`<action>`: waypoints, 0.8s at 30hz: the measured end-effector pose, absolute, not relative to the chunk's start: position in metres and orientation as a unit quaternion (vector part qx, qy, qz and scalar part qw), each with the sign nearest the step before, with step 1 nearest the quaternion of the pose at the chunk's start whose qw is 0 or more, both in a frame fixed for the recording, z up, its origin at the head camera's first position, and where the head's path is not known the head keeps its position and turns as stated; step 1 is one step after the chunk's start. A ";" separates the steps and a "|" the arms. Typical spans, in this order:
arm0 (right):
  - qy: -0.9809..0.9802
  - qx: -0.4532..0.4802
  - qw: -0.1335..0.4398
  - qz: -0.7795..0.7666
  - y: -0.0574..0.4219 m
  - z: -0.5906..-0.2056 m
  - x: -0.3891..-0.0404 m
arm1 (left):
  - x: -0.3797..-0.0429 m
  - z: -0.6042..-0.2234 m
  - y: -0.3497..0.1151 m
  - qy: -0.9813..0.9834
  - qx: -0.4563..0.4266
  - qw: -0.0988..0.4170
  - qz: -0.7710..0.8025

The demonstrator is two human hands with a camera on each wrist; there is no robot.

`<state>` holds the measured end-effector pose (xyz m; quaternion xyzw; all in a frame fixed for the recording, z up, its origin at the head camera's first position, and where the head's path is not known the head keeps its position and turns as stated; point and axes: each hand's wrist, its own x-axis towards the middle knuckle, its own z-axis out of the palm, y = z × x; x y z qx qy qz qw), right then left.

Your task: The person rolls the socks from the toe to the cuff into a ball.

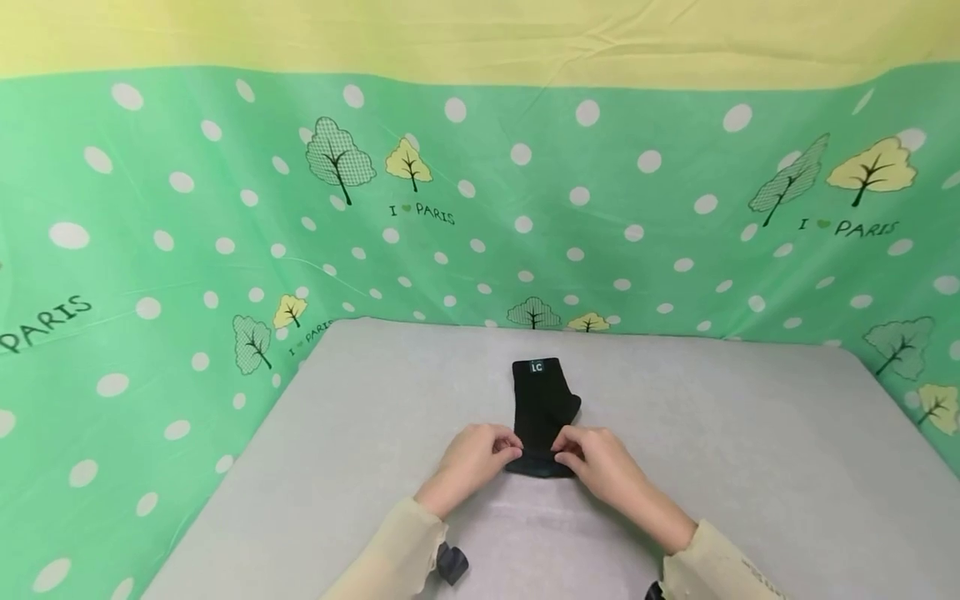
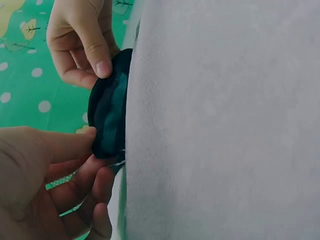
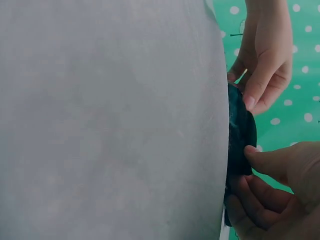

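Note:
A black sock (image 1: 538, 408) lies lengthwise on the table, its end with a small "LC" label (image 1: 537, 367) pointing away from me. Its heel bulges out to the right. At the near end, a dark teal-black folded band (image 1: 538, 465) shows. My left hand (image 1: 476, 454) pinches the left side of this end, thumb on top and fingers below, as the left wrist view shows. On the opposite side my right hand (image 1: 596, 458) pinches the same end. In the right wrist view, the right thumb (image 3: 267, 160) presses on the raised band.
The grey cloth-covered table (image 1: 375, 392) extends to both sides of the sock. Behind and left of it hangs a green polka-dot curtain (image 1: 450, 275) printed with trees and lettering. A dark strap end (image 1: 452, 563) hangs by the left sleeve (image 1: 393, 546).

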<state>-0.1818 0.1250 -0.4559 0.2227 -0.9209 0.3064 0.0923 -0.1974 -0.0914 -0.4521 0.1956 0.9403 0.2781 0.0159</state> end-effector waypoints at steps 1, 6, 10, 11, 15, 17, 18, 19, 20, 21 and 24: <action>-0.923 0.218 0.092 0.302 0.125 -0.455 -0.182 | -0.198 -0.452 -0.090 0.941 0.191 0.018 0.280; -0.937 0.180 0.083 0.286 0.121 -0.453 -0.182 | -0.199 -0.450 -0.086 0.947 0.184 0.017 0.262; -0.940 0.178 0.082 0.279 0.119 -0.453 -0.184 | -0.199 -0.451 -0.085 0.952 0.191 0.000 0.239; -0.940 0.182 0.082 0.277 0.119 -0.453 -0.185 | -0.199 -0.451 -0.084 0.953 0.195 -0.005 0.234; -0.937 0.206 0.083 0.269 0.119 -0.454 -0.187 | -0.199 -0.448 -0.084 0.953 0.216 -0.017 0.211; -0.937 0.214 0.085 0.264 0.120 -0.453 -0.187 | -0.198 -0.446 -0.083 0.955 0.222 -0.018 0.195; -0.936 0.217 0.085 0.263 0.120 -0.453 -0.187 | -0.198 -0.445 -0.084 0.956 0.225 -0.017 0.188; -0.936 0.217 0.085 0.262 0.120 -0.452 -0.187 | -0.197 -0.444 -0.084 0.957 0.227 -0.016 0.180; -0.937 0.215 0.084 0.263 0.120 -0.452 -0.186 | -0.197 -0.443 -0.084 0.958 0.229 -0.014 0.173; -0.937 0.215 0.083 0.264 0.121 -0.451 -0.186 | -0.196 -0.442 -0.085 0.959 0.231 -0.010 0.166; -0.936 0.219 0.074 0.265 0.124 -0.448 -0.184 | -0.194 -0.440 -0.088 0.961 0.236 0.002 0.147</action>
